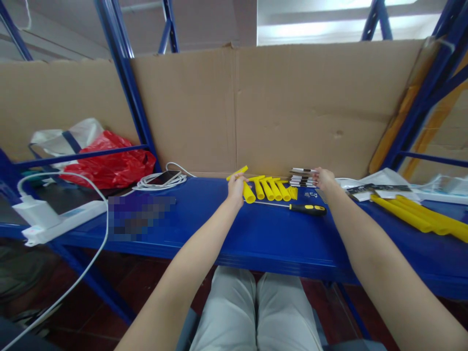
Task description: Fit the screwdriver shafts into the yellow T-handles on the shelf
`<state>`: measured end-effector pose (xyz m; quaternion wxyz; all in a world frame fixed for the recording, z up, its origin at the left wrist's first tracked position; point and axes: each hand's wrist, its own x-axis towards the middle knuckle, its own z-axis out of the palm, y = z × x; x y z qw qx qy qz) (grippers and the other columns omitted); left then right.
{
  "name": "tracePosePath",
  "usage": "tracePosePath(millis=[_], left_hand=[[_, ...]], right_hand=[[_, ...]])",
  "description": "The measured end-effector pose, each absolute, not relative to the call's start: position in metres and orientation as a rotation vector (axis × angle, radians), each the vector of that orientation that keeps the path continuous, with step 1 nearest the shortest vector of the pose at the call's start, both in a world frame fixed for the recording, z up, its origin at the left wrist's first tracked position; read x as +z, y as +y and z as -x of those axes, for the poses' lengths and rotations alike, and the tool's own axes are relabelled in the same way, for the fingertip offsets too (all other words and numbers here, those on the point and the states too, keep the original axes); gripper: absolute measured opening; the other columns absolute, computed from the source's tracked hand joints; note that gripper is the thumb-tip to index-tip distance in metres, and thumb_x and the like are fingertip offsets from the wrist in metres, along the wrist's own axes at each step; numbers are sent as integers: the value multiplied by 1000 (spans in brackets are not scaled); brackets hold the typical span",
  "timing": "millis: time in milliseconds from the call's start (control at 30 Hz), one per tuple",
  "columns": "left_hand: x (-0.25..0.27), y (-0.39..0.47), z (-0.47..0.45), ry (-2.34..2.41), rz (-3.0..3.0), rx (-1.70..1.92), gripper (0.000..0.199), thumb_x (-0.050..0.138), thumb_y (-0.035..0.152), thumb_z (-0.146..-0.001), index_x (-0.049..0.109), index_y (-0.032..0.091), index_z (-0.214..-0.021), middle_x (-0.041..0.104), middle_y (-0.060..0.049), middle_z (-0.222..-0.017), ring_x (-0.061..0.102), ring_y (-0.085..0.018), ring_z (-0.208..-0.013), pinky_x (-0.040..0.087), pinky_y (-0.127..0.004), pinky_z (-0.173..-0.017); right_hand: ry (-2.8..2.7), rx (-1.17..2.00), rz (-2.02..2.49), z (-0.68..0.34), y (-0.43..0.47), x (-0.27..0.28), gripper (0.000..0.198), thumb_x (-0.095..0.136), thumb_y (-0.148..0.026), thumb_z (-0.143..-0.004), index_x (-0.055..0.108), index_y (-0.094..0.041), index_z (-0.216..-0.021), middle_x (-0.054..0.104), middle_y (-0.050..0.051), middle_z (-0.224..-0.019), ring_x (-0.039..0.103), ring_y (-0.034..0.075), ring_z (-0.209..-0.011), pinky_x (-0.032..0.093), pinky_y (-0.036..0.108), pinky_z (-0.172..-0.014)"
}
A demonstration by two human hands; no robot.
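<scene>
My left hand (236,185) is closed around a yellow T-shaped plastic piece (249,194), whose crossbar sticks out above the fingers. Right of it, several similar yellow tube pieces (270,190) lie side by side on the blue table. My right hand (324,178) pinches the end of a slim white-and-black stick (304,170) at the top of a small pile of like sticks (302,182). In front of the yellow row lies a screwdriver (308,209) with a black and yellow handle. Small metal-looking bits (310,194), too small to name, rest beside the pile.
Long yellow tubes (420,214) and plastic packaging (389,181) lie at the right. A coiled white cable (157,182) with a phone (166,177), a red bag (113,161) and a power strip (73,218) are at the left. Cardboard (285,107) walls the back between blue posts.
</scene>
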<state>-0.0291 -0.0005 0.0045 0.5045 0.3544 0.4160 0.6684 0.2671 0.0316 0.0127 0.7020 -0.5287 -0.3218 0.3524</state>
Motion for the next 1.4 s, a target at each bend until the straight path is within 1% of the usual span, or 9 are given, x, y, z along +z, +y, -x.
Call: tracePosePath(millis=[100, 167, 400, 567, 667, 933, 1133, 1267, 1400], left_hand=[[6, -2, 29, 1005, -859, 1601, 33, 52, 3, -73, 61, 22, -99, 60, 4, -64, 60, -13, -52, 50, -24, -55], [8, -3, 29, 997, -853, 1592, 31, 51, 1, -74, 60, 21, -96, 58, 5, -62, 56, -11, -48, 47, -22, -52], [10, -7, 28, 959, -828, 1593, 29, 53, 1, -72, 60, 19, -93, 57, 5, -65, 55, -9, -48, 44, -19, -51], [11, -8, 28, 989, -794, 1549, 49, 58, 3, -69, 56, 23, -115, 61, 4, -74, 58, -11, -52, 45, -20, -52], [13, -13, 29, 1027, -864, 1459, 54, 56, 2, -68, 53, 22, -119, 58, 5, -70, 51, -10, -45, 43, -21, -48], [11, -18, 26, 1080, -1029, 1223, 18, 52, 3, -81, 51, 20, -87, 47, 8, -52, 42, -8, -37, 33, -19, -41], [10, -13, 30, 1134, -1135, 930, 18, 47, 5, -83, 50, 20, -74, 42, 6, -44, 38, -10, -34, 32, -22, -38], [9, -9, 33, 1180, -1161, 917, 20, 47, 5, -80, 48, 20, -66, 41, 5, -44, 38, -10, -34, 33, -22, -40], [9, -10, 36, 1233, -1171, 911, 24, 47, 4, -79, 46, 20, -62, 41, 4, -43, 37, -9, -33, 33, -22, -39]], right_hand=[[-651, 850, 1336, -265, 31, 9, 8, 47, -18, -95, 52, -24, -98, 58, -3, -60, 52, 15, -42, 41, 24, -41], [-634, 864, 1407, -264, 29, 8, 13, 45, -19, -97, 52, -24, -107, 61, -2, -68, 57, 14, -49, 45, 24, -47], [-650, 842, 1461, -267, 13, 13, 21, 43, -16, -96, 58, -22, -109, 67, 5, -85, 60, 12, -58, 47, 21, -50], [-842, 668, 1577, -271, -4, 21, 24, 56, -12, -87, 63, -19, -110, 72, 8, -94, 61, 11, -59, 47, 21, -49], [-1112, 525, 1707, -274, -15, 28, 32, 64, -15, -81, 66, -16, -114, 74, 11, -102, 64, 13, -63, 47, 21, -49], [-2011, 526, 1848, -265, -41, 46, 39, 68, -45, -80, 75, -21, -111, 77, 10, -95, 71, 23, -76, 56, 33, -64], [-2341, 412, 1753, -255, -48, 25, 61, 71, -63, -69, 77, -21, -114, 79, 10, -101, 72, 30, -95, 58, 37, -80], [-2382, 427, 1755, -252, -52, 12, 64, 71, -64, -66, 78, -21, -113, 77, 11, -113, 70, 33, -106, 55, 39, -91], [-2403, 305, 1793, -249, -58, 7, 49, 71, -54, -69, 80, -22, -106, 77, 9, -115, 70, 33, -106, 54, 40, -94]])
